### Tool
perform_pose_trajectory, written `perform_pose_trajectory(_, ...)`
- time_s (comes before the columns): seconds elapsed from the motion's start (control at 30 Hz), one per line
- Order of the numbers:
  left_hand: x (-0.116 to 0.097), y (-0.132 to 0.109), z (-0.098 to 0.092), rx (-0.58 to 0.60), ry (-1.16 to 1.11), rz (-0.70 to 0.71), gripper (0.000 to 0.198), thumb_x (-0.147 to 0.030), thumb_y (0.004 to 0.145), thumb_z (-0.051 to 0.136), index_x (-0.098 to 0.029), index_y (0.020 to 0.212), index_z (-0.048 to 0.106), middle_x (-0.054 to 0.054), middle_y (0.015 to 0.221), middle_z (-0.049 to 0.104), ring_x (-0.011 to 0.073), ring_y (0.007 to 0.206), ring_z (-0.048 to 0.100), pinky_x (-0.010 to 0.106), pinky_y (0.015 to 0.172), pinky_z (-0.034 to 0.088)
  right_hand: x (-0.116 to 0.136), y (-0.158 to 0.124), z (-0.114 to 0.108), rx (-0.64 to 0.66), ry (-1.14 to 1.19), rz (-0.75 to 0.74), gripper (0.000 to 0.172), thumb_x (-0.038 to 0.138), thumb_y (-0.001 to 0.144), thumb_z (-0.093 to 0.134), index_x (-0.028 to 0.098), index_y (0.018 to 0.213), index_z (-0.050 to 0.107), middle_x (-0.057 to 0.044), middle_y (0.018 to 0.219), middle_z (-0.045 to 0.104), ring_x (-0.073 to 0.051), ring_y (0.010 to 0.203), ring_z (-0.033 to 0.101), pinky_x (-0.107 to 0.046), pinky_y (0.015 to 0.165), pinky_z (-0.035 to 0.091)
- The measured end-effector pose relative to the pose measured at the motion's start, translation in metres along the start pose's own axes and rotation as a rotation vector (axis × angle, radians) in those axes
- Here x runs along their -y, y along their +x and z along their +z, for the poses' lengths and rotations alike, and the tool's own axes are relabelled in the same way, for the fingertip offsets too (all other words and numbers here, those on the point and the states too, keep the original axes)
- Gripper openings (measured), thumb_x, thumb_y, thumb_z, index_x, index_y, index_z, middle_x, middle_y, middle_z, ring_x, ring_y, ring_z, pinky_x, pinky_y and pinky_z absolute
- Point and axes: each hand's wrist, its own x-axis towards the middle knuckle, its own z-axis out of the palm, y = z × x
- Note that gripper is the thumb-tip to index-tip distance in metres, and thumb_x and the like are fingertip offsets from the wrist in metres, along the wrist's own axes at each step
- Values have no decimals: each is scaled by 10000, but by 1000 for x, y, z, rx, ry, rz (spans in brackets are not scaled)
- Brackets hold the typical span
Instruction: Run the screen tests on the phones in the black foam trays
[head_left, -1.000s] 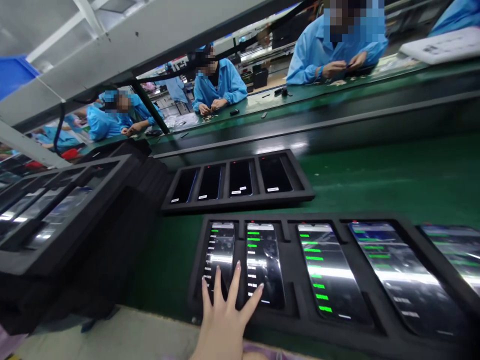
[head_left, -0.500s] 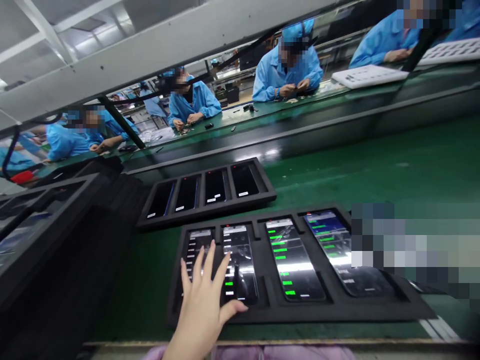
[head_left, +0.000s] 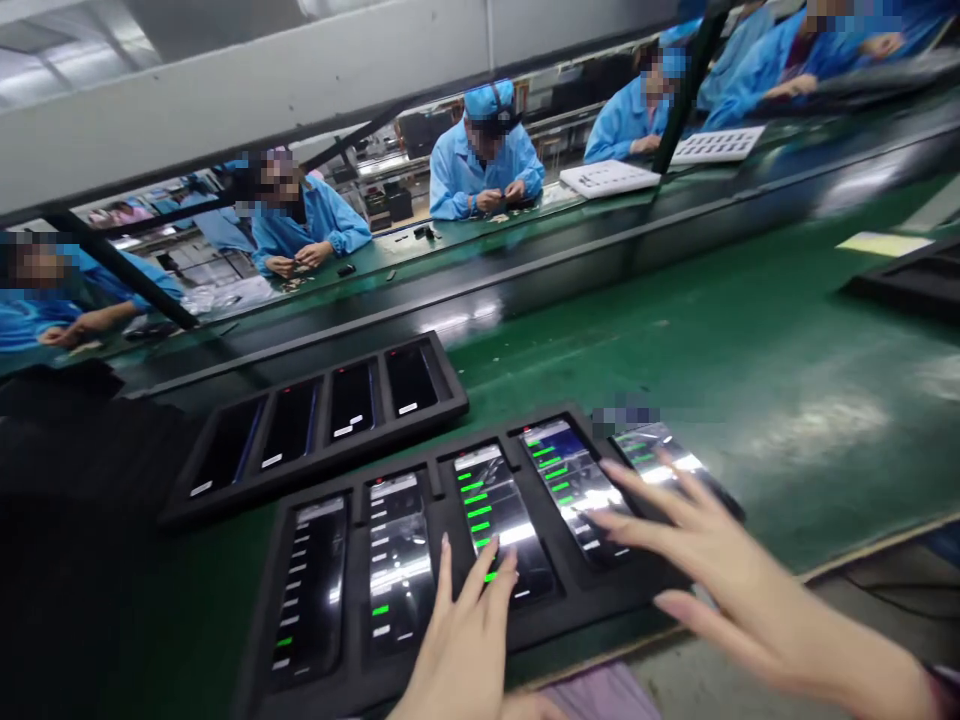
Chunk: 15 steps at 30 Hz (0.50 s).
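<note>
A black foam tray (head_left: 352, 650) holds several phones with lit screens, side by side in slots. My left hand (head_left: 465, 635) is open, its fingers stretched over the lower part of the third phone (head_left: 480, 490) from the left. Fingertip contact with the glass cannot be made out. My right hand (head_left: 727, 570) is open with fingers spread, above the tray's right end and the fourth phone (head_left: 559, 465). Beyond its fingers lies another lit phone (head_left: 652, 445), to the right of the tray. Green and white bars show on the leftmost phone (head_left: 311, 590) and the second phone (head_left: 401, 550).
Behind stands a second foam tray (head_left: 319, 455) of dark-screened phones with small labels. A dark stack (head_left: 67, 480) rises at the left. A black tray (head_left: 915, 275) sits at the far right. Across the divider (head_left: 525, 270), co-workers in blue work at a bench.
The view has swung right. My left hand has shifted from the two leftmost phones to the third. My right hand has come into view. A green bar now shows low on the leftmost phone.
</note>
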Motion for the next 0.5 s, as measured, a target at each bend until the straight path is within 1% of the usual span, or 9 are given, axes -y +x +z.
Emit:
perform_pose_trajectory(0.07,3,18,-7,26,0,-44,978,-642,733,713,-86,1442,332,184,1484,446,345,1436,309,753,1115,215,-9,10,12,103,-22,-99,421,427,1011,469,206,1367,505,-117,1372,543,-298,1368,385,-597,1173,182)
perform_pose_trajectory(0.1,5,28,-11,26,24,-81,975,-633,730,720,-82,1438,339,201,1487,434,364,1435,302,765,1108,205,-14,15,19,142,-26,-105,444,431,1010,477,194,1385,484,-124,1365,548,-311,1383,358,-633,1167,149)
perform_pose_trajectory(0.13,8,37,-15,3,63,-132,953,-615,733,728,-81,1429,355,214,1490,424,386,1435,289,781,1096,196,-19,21,26,163,-29,-76,483,448,1006,493,185,1409,453,-129,1373,541,-330,1396,330,-680,1146,127)
perform_pose_trajectory(0.17,10,44,-18,-37,106,-181,925,-586,743,735,-80,1422,363,223,1493,415,403,1438,272,791,1088,191,-25,26,31,156,-21,-35,530,475,1000,501,193,1440,412,-122,1387,529,-347,1408,297,-722,1123,107)
perform_pose_trajectory(0.23,16,51,-20,-138,171,-242,856,-503,784,727,-95,1428,340,220,1507,398,415,1450,232,799,1079,188,-38,31,34,107,-15,46,594,504,1011,457,204,1500,304,-119,1444,467,-363,1432,224,-770,1087,89)
perform_pose_trajectory(0.3,20,45,-20,-222,178,-245,815,-406,836,679,-131,1470,247,197,1530,375,395,1468,192,791,1080,198,-51,27,29,27,-18,113,577,488,1037,371,204,1522,239,-125,1490,404,-350,1446,185,-763,1086,127)
perform_pose_trajectory(0.37,22,30,-16,-291,146,-224,773,-327,884,593,-180,1504,154,166,1545,365,361,1480,181,777,1088,198,-63,10,19,-51,-15,176,503,440,1051,319,224,1503,274,-120,1489,406,-321,1442,220,-722,1101,187)
perform_pose_trajectory(0.43,23,10,-9,-366,115,-216,692,-265,921,493,-212,1515,142,135,1537,391,317,1483,202,739,1128,150,-70,-17,9,-125,-15,225,419,372,1052,321,251,1452,353,-107,1450,460,-293,1420,290,-679,1120,211)
perform_pose_trajectory(0.5,24,-8,1,-437,85,-227,616,-236,942,435,-225,1504,185,117,1499,454,281,1479,229,689,1167,98,-74,-47,4,-165,-19,246,366,308,1043,336,267,1394,430,-96,1419,496,-276,1397,342,-642,1140,207)
